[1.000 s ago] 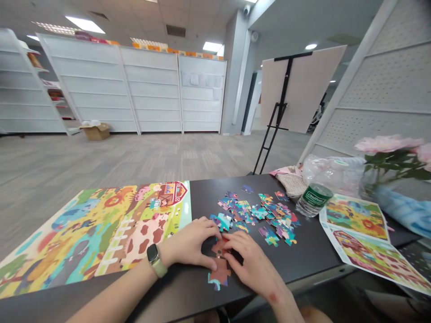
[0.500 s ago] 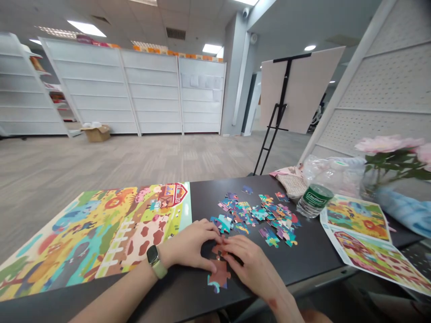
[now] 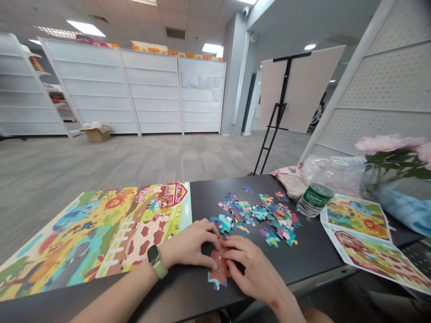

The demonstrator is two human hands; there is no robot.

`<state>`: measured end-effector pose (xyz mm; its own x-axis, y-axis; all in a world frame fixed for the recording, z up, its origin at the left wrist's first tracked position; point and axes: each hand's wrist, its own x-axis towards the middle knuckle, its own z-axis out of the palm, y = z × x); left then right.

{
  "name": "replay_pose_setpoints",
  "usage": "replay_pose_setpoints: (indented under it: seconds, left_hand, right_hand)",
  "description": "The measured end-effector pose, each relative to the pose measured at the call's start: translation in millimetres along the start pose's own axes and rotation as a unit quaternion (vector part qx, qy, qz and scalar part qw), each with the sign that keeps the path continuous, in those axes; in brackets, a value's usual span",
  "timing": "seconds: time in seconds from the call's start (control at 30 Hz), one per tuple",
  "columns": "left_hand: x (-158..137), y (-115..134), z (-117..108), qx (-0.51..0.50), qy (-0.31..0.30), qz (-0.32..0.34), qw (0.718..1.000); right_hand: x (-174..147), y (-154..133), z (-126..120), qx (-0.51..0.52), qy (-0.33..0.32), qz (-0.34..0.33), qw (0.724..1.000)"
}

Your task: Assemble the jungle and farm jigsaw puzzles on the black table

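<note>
Brown jigsaw puzzle pieces [image 3: 218,271] with a turquoise lower corner lie on the dark table near its front edge. My left hand [image 3: 193,242], with a watch on the wrist, curls over their left side, thumb and fingers on them. From the right, my right hand [image 3: 247,260] has its fingertips closed on the upper part of the same brown pieces. Fingers hide much of the upper piece. Just beyond the hands is a heap of loose jigsaw puzzle pieces [image 3: 256,213], mostly purple, turquoise and orange.
A large colourful picture sheet [image 3: 81,233] covers the table's left. On the right stand a water bottle [image 3: 314,199], a pouch [image 3: 291,184], a printed leaflet [image 3: 363,233] and pink flowers [image 3: 387,146]. Beyond the table are an easel [image 3: 281,103] and white shelving [image 3: 148,89].
The small gap between the upper and lower brown puzzle pieces has closed; they now look joined. My right hand has shifted slightly down, while my left hand has hardly moved.
</note>
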<state>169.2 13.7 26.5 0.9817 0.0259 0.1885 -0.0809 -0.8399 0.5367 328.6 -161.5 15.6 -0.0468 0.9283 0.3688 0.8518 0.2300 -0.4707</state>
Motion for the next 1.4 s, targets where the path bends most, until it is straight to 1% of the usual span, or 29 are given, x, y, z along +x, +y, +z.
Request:
replay_pose_setpoints:
  seconds: [0.13,0.2,0.3,0.33,0.4,0.47,0.53,0.63,0.7,0.8,0.87,0.93,1.03,1.13,1.23,1.33,1.4]
  left_hand:
    - [-0.2,3.1,0.2,0.008,0.006,0.010,1.000]
    - [0.5,5.5,2.8,0.023,0.012,0.011,1.000]
    - [2.5,7.7,8.4,0.045,0.023,0.004,0.999]
    - [3.2,7.9,9.8,0.050,0.025,0.001,0.998]
    - [3.8,7.3,11.2,0.053,0.023,-0.001,0.998]
    - [3.3,6.0,10.0,0.053,0.018,-0.001,0.998]
    - [1.8,4.5,7.1,0.057,0.010,-0.003,0.998]
    - [-0.5,2.5,2.8,0.072,0.004,-0.026,0.997]
    - [-1.2,1.6,1.7,0.082,0.009,-0.041,0.996]
    - [-1.5,1.2,2.3,0.087,0.024,-0.048,0.995]
    - [-1.8,1.5,3.1,0.084,0.029,-0.048,0.995]
    - [-2.3,1.6,3.3,0.081,0.033,-0.050,0.995]
    - [-2.6,1.2,3.0,0.072,0.036,-0.045,0.996]
    - [-1.7,0.8,3.5,0.061,0.030,-0.033,0.997]
    - [-0.7,1.9,5.7,0.037,0.025,-0.030,0.999]
    - [-0.7,3.5,8.3,0.006,0.031,-0.032,0.999]
    - [-1.1,3.7,9.0,0.003,0.037,-0.032,0.999]
  right_hand:
    - [-0.9,1.5,0.2,0.006,-0.005,-0.013,1.000]
    - [-1.5,6.5,0.8,0.002,0.014,-0.010,1.000]
    - [0.8,17.3,1.5,-0.031,0.068,0.029,0.997]
    - [3.0,20.6,1.9,-0.048,0.077,0.045,0.995]
    - [8.8,25.0,3.7,-0.085,0.056,0.062,0.993]
    - [14.0,26.1,6.8,-0.114,0.013,0.063,0.991]
    - [15.4,25.4,10.3,-0.125,-0.002,0.061,0.990]
    - [9.1,25.7,13.2,-0.118,0.035,0.069,0.990]
    - [3.3,29.4,12.3,-0.118,0.067,0.093,0.986]
    - [1.2,42.9,5.5,-0.128,0.110,0.144,0.975]
    - [6.3,55.9,-1.9,-0.144,0.127,0.170,0.967]
    - [15.5,68.8,-9.2,-0.168,0.118,0.201,0.958]
    - [32.6,82.3,-14.5,-0.212,0.075,0.252,0.941]
    - [46.9,88.8,-11.4,-0.226,0.062,0.267,0.935]
    - [54.1,91.4,-7.3,-0.179,0.093,0.259,0.945]
    - [53.8,90.0,-8.0,-0.116,0.174,0.230,0.950]
    - [50.9,87.8,-9.7,-0.081,0.213,0.200,0.953]
